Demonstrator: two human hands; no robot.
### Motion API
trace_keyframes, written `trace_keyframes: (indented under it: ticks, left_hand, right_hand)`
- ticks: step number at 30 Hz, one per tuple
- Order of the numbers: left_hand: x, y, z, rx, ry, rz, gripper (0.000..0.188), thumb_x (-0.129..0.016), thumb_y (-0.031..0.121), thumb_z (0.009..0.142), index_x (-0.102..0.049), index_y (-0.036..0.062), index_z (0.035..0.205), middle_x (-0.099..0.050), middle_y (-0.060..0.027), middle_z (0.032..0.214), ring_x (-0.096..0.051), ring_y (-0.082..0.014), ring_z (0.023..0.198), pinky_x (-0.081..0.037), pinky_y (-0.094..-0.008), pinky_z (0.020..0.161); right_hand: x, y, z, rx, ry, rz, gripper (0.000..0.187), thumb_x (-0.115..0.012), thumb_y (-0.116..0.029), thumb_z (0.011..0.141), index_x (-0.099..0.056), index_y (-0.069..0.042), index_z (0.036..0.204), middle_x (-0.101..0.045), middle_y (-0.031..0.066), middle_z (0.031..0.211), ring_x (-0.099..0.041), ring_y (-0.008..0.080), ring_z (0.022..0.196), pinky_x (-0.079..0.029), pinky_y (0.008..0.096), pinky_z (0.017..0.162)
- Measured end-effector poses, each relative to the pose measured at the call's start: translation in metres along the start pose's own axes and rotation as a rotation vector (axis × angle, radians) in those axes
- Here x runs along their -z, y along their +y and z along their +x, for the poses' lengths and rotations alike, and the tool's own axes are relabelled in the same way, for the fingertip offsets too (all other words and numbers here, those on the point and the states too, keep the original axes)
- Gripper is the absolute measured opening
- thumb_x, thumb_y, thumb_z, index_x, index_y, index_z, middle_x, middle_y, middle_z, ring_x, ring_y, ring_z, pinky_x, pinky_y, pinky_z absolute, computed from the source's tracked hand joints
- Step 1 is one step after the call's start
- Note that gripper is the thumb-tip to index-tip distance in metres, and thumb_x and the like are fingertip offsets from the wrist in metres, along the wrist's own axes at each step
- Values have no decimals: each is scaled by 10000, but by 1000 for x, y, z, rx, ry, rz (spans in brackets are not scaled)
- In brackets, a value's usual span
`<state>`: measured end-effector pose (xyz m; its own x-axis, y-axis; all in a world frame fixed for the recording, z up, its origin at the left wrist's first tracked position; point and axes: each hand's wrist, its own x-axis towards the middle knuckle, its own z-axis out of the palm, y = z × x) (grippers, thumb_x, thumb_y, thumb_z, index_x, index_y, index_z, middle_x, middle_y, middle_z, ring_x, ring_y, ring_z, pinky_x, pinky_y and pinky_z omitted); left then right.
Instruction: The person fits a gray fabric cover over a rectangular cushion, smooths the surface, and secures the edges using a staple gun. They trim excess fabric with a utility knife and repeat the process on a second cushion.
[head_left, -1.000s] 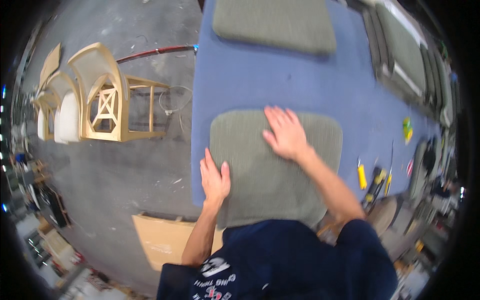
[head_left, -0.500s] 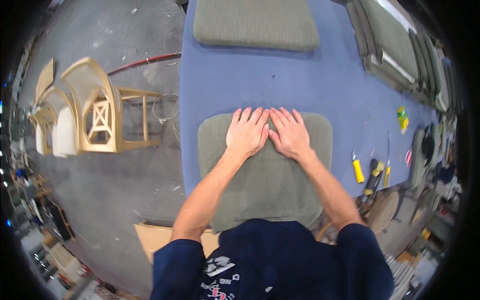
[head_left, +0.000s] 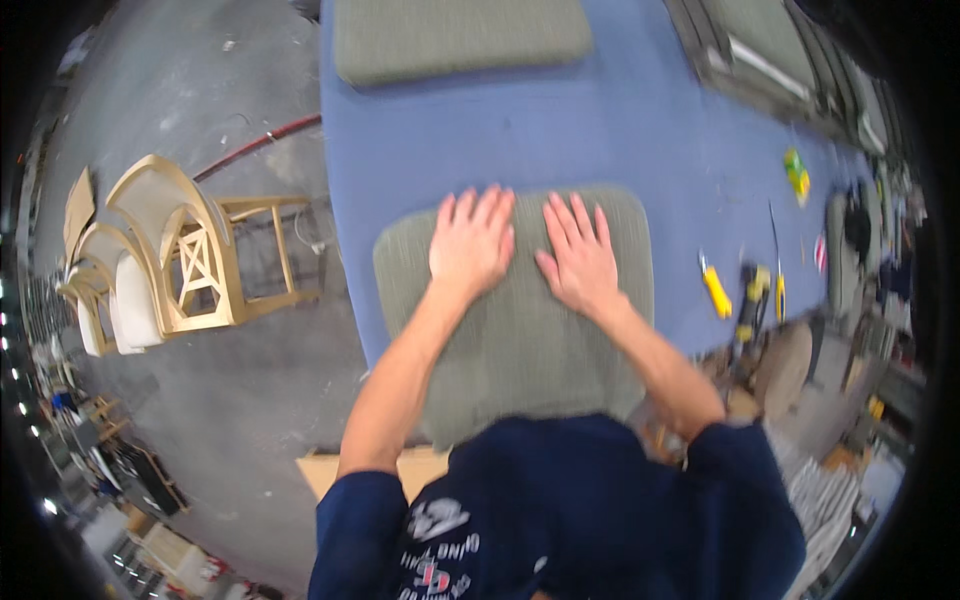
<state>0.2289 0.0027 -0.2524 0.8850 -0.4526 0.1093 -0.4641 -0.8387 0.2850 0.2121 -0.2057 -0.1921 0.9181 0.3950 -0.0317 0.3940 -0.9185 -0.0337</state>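
While a pale wooden chair with crossed bars [head_left: 226,262] stands on the grey floor [head_left: 260,400] to your left, a thick grey-green fabric pad [head_left: 460,40] lies farther across the blue-topped desk [head_left: 680,210]. Your left hand [head_left: 472,242] rests palm down, its grip flattened and clasping nothing, on a rounded grey-green fabric seat cushion [head_left: 520,345] at the desk's near edge, partly hidden by your navy shirt [head_left: 580,500]. Your right hand [head_left: 580,260], just apart, lies on that cushion too, its grip equally flat and unclenched. Farther right lies a yellow-handled tool [head_left: 717,294].
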Motion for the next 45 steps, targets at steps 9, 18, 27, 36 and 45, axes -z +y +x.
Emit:
trace_keyframes:
  ticks: [9, 18, 27, 36, 45]
  left_hand:
    - [19, 0, 74, 57, 63, -8, 500, -489, 327, 1073, -532, 85, 1508, -559, -124, 1535, -502, -375, 1423, -330, -594, 1208]
    - [-15, 42, 19, 52, 65, 9, 585, -505, 335, 1054, -451, 70, 1572, -474, -102, 1611, -429, -375, 1476, -288, -576, 1239]
    - [-23, 39, -8, 31, -22, -7, 597, -500, 335, 1034, -458, 83, 1573, -411, -91, 1663, -357, -375, 1531, -260, -594, 1251]
    - [-7, 77, -31, -10, -18, 13, 633, -560, 341, 1008, -444, 143, 1597, -344, -76, 1703, -316, -423, 1545, -246, -671, 1228]
    - [-8, 86, -41, -31, -169, 157, 646, -493, 384, 1054, -325, 233, 1659, -196, -100, 1756, -186, -522, 1565, -144, -744, 1228]
  right_hand:
    - [-46, -2, -37, -73, 74, 132, 711, -584, -430, 1010, -420, -55, 1591, -314, 111, 1712, -253, 356, 1589, -216, 600, 1268]
    - [-35, 21, -30, -44, 79, 270, 695, -565, -396, 1019, -406, -78, 1616, -342, 148, 1703, -278, 447, 1565, -190, 626, 1260]
    - [-74, 5, -14, -64, 170, 156, 586, -544, -366, 1017, -541, -50, 1510, -465, 114, 1631, -379, 348, 1536, -259, 588, 1249]
    - [-36, -47, -145, -192, 11, 219, 695, -639, -367, 957, -477, -69, 1562, -354, 108, 1698, -274, 375, 1580, -210, 628, 1251]
    - [-42, -53, -164, -184, 155, 314, 639, -668, -349, 944, -534, -90, 1513, -413, 102, 1656, -331, 358, 1547, -248, 630, 1228]
